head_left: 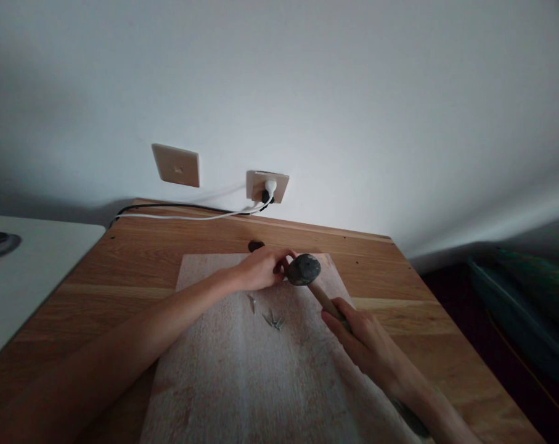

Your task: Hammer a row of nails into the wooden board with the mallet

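My right hand [360,336] is closed around the wooden handle of a hammer [304,269], whose dark metal head hovers over the far part of a pale wooden board [242,376]. My left hand [263,268] rests on the board just left of the hammer head, fingers pinched together right by it; what they hold is too small to make out. Several loose nails [272,319] lie on the board between my hands, one a little apart to the left [252,302].
The board lies on a brown wooden table [122,271] against a white wall. A wall socket [266,186] holds a white plug, with white and black cables running left. A blank wall plate [176,165] sits further left. A white surface [34,271] adjoins on the left.
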A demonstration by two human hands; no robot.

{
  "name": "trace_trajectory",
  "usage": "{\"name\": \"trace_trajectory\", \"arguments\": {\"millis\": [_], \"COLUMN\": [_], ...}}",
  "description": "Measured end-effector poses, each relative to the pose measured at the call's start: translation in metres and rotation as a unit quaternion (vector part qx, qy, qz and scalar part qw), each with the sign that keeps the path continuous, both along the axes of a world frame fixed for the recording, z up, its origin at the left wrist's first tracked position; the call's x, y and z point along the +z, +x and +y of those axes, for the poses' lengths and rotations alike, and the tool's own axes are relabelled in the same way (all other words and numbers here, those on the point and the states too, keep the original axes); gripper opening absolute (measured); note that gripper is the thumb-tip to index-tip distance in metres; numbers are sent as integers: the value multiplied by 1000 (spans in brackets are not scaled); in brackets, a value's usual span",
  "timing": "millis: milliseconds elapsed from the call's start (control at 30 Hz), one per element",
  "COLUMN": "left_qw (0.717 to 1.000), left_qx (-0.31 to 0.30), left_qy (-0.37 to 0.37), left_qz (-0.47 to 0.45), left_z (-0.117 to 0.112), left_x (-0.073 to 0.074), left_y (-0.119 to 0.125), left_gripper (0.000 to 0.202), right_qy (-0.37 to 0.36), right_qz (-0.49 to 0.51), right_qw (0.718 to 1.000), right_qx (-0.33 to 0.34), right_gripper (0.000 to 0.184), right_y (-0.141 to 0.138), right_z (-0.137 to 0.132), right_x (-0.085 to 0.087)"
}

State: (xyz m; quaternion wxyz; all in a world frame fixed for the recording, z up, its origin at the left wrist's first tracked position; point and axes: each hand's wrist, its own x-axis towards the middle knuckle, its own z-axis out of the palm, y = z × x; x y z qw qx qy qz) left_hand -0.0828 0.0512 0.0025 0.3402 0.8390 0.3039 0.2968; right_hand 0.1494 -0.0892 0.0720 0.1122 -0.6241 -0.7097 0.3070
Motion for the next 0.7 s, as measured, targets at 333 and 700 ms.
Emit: {"name": "trace_trajectory", "arguments": {"millis": [333,700], "left_qw": [1000,961], "left_qx": [-15,-129], "left_qy": [-23,-13], "left_qz": [-15,246], "left_z": [3,-7], "left_x": [-7,63], "left_y": [0,-43], "left_gripper": [49,23], "right_qy": [21,7], "right_qz": [-6,4], "right_qw": [1000,992], "right_qx": [-13,-125], "right_gripper": [34,53], "right_y": [7,29], "right_z": [-5,-53], "right_x": [-5,-42]}}
